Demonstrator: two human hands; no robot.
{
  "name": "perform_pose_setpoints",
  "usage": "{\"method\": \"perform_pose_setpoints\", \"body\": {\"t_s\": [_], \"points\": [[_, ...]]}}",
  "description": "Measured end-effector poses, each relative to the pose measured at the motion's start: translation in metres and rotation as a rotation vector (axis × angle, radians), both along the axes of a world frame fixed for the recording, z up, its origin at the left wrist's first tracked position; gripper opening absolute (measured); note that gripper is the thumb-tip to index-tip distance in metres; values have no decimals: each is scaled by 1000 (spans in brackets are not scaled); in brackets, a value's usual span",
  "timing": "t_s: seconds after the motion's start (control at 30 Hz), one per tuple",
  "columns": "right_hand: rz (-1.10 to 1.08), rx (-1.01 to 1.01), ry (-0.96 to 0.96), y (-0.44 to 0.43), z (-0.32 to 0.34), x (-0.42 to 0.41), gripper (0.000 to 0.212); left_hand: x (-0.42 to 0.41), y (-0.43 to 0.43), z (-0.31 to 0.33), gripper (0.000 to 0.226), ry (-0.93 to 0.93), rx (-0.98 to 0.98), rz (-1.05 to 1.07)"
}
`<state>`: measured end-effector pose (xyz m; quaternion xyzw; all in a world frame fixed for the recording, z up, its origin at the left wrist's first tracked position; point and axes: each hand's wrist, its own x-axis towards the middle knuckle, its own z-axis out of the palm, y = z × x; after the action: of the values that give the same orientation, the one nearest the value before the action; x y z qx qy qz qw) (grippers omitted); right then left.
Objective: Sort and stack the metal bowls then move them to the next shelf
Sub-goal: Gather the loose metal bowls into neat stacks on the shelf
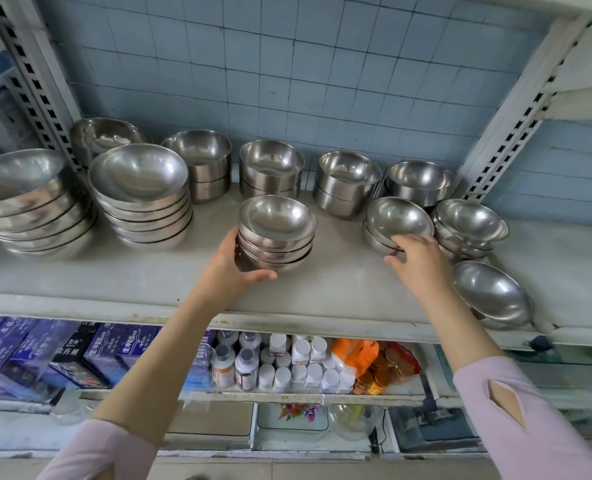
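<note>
A white shelf [322, 289] carries many steel bowls. My left hand [232, 265] grips the left side of a small stack of shallow bowls [277, 233] in the middle, thumb under its base. My right hand [415, 258] holds the front rim of another short stack of shallow bowls [396, 220] to the right. A third short stack [467, 226] stands beside it, and a single bowl [491, 292] lies tilted near the shelf's front right edge. Deep straight-sided bowls stand in pairs along the back [272, 168].
Two tall stacks of wide bowls [138, 192] fill the shelf's left part. Slotted white uprights [516, 116] frame the bay against a blue tiled wall. Below, a lower shelf holds blue boxes [28, 355], white bottles [287, 365] and orange packets [374, 362].
</note>
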<state>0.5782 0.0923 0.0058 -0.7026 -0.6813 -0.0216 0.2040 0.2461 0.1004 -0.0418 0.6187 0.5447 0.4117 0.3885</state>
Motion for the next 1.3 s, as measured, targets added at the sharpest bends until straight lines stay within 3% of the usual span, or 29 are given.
{"method": "perform_pose_setpoints", "body": {"t_s": [0.2, 0.4, 0.57, 0.83, 0.97, 1.03, 1.2, 1.23, 1.3], "points": [[74, 78, 139, 2, 8, -5, 34, 1, -1, 3, 96, 19, -12, 22], [322, 232, 306, -3, 66, -62, 17, 1, 1, 1, 90, -13, 2, 23], [574, 144, 190, 2, 83, -122, 24, 1, 1, 1, 95, -20, 35, 14], [565, -79, 204, 13, 66, -132, 20, -1, -1, 3, 94, -70, 35, -4], [547, -59, 146, 9, 66, -136, 37, -1, -2, 6, 98, -94, 34, -12], [534, -57, 235, 5, 64, -139, 50, -3, -1, 6, 95, -89, 29, -19], [353, -180, 802, -4, 50, -153, 109, -21, -2, 1, 86, -76, 20, -21], [352, -221, 876, -3, 43, -158, 112, -27, -2, -1, 83, -74, 19, -8], [359, -229, 917, 1, 28, -169, 92, -40, -1, -3, 81, -87, 12, 9]]}}
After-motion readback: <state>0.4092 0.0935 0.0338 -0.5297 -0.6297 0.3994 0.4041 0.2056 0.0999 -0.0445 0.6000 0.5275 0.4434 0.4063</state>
